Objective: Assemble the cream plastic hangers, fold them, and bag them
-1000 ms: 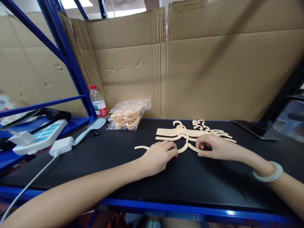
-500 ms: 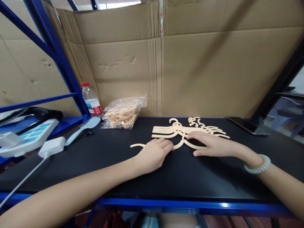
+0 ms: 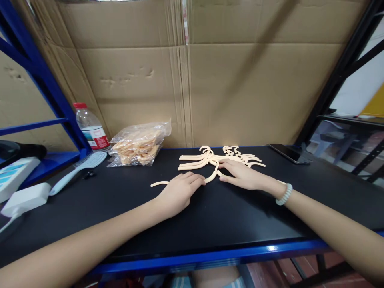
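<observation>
Cream hanger [image 3: 211,178] lies on the black table [image 3: 210,220], at the near side of a group of similar hangers [image 3: 192,166]. The left hand [image 3: 179,192] has its fingers curled over the hanger's left arm and holds it. The right hand [image 3: 243,176] is at the middle joint, thumb and fingers standing apart. Far to the left is a clear plastic bag [image 3: 139,142], filled with peach-coloured pieces.
</observation>
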### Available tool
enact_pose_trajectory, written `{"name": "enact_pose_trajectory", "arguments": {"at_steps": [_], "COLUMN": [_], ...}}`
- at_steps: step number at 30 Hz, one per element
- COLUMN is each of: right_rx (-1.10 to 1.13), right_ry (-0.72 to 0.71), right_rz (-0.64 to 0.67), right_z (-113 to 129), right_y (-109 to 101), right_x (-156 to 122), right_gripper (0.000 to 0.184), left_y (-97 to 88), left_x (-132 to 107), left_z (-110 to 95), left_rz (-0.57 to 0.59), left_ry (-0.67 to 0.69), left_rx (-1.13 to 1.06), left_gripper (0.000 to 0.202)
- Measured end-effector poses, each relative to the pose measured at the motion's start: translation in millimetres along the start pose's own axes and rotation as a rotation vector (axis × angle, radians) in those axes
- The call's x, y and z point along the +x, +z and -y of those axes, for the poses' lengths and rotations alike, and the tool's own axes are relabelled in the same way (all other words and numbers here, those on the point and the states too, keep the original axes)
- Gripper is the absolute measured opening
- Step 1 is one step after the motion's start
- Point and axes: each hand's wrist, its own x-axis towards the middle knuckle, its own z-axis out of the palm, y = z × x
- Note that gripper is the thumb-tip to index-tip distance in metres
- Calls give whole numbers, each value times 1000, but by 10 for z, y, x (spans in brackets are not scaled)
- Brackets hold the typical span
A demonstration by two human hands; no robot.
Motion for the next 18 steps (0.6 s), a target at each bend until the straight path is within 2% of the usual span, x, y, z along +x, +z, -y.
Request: {"name": "enact_pose_trajectory", "arguments": {"at_steps": [3, 7, 10, 13, 18], "right_rx": [2, -100, -215, -274, -303], "right_ry": [-20, 179, 276, 288, 244], "right_rz": [-85, -255, -214, -162, -89], "right_z": [-80, -394, -706, -939, -1081], "right_y": [-34, -158, -244, -269, -190], "right_x": [55, 77, 78, 122, 262], "right_gripper": [33, 26, 24, 27, 24], "left_y": [1, 15, 17, 13, 9], "left_x": [16, 19, 11, 2, 5], "left_z": [12, 26, 25, 20, 12], "left_rz": [-18, -28, -60, -100, -97], "left_ry": [-24, -36, -43, -43, -38], "left_rx": [-14, -31, -32, -43, -36], "left_gripper": [51, 45, 41, 37, 34]}}
